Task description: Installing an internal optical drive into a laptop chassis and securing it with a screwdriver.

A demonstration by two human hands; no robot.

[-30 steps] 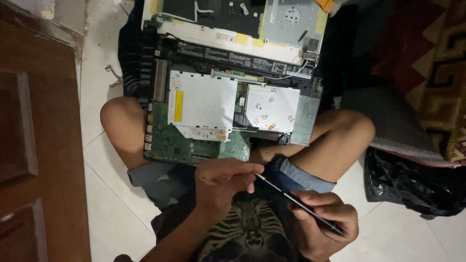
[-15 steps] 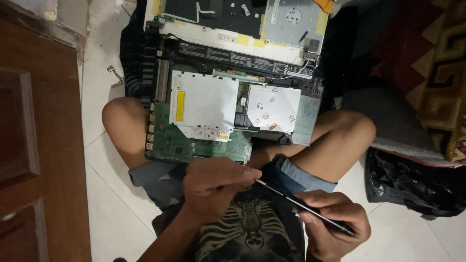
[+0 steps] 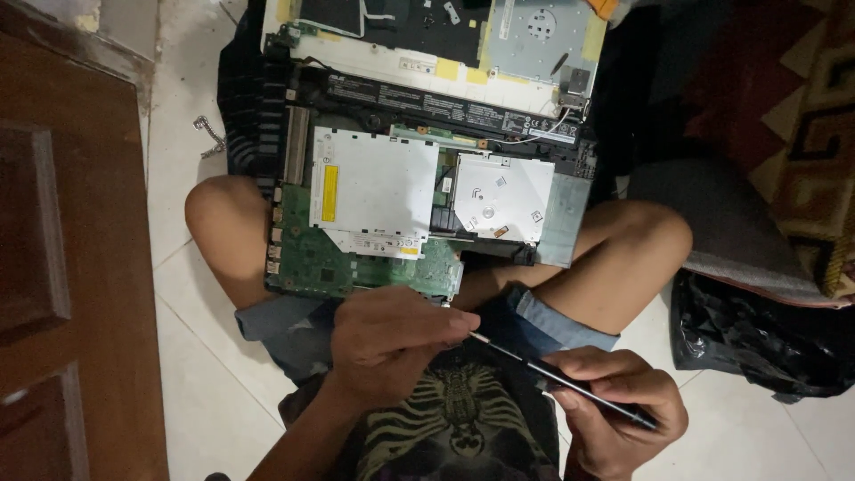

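An opened laptop (image 3: 419, 178) fills the upper centre of the frame and lies across the person's crossed legs. In the lower centre the left hand (image 3: 392, 343) pinches its fingers together at the tip of a thin dark screwdriver (image 3: 557, 381). The right hand (image 3: 614, 410), lower right, is closed around its handle

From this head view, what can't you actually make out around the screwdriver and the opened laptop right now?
- Screwdriver tip: hidden behind left hand fingers, so whatever it touches is unseen.
- Anything pinched in the left hand: covered by its own fingers.
- Screwdriver's rear end: buried in right hand.
- Opened laptop: far part cut off by the top edge.
- Green board: near edge partly behind the left hand; its screws are too small to tell.
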